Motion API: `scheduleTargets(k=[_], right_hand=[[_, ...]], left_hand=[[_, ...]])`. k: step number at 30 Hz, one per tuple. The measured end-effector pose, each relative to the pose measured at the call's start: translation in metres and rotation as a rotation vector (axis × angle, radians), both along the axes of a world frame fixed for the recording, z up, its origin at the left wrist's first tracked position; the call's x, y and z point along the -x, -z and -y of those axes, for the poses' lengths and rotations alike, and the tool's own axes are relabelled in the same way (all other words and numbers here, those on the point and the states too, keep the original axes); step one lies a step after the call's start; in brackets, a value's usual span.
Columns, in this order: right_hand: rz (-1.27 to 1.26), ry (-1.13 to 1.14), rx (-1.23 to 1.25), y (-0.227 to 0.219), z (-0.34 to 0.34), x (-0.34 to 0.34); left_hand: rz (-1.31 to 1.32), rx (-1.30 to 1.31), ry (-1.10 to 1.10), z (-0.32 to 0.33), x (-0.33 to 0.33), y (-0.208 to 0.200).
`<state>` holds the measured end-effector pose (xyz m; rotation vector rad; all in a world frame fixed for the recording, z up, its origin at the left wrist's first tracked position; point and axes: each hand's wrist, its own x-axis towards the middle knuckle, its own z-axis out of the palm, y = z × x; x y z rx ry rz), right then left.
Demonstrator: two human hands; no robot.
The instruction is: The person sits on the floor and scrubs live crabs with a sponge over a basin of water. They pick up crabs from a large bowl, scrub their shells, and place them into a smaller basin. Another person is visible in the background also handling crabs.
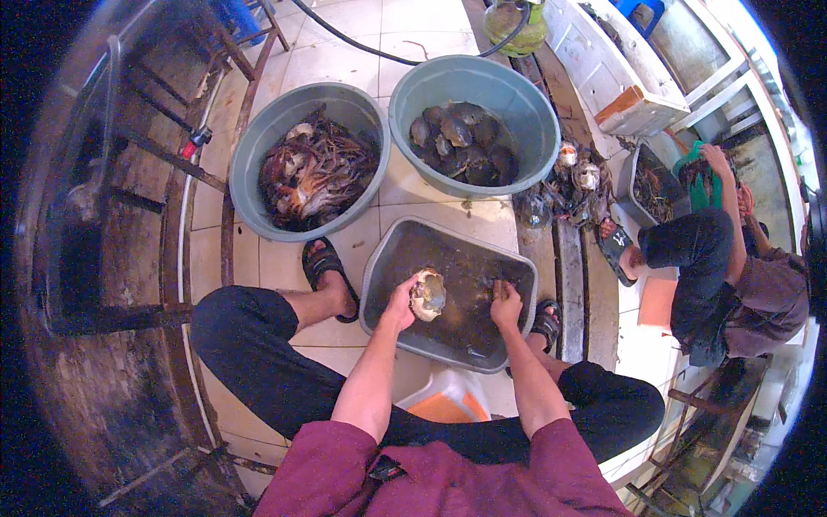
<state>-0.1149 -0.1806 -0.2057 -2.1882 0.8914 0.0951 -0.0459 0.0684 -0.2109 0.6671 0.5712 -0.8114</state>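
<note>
My left hand is closed on the edge of a crab shell, its pale hollow side showing. It holds the shell over a grey rectangular basin of murky brown water between my feet. At the basin's right side, my right hand has its fingers closed around something small and brownish; its kind is unclear. Beyond the basin, the round tub on the left is heaped with crab legs and bodies. The round tub on the right holds several dark crab shells in water.
More crab pieces lie on the wooden strip right of the tubs. A co-worker sits at the far right beside a grey crate and a green basket. A green gas cylinder and black hose are behind.
</note>
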Motion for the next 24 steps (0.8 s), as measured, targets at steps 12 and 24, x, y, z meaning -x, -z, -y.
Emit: scheduleTargets(k=[12,24], right_hand=[[0.475,-0.446,-0.21,-0.11,-0.043,-0.06],[0.397,-0.47,-0.192,-0.148,-0.014,-0.074]], left_hand=[[0.238,0.052,0.068,0.004,-0.003,-0.046],[0.729,-0.469,0.243,0.034,-0.019,-0.121]])
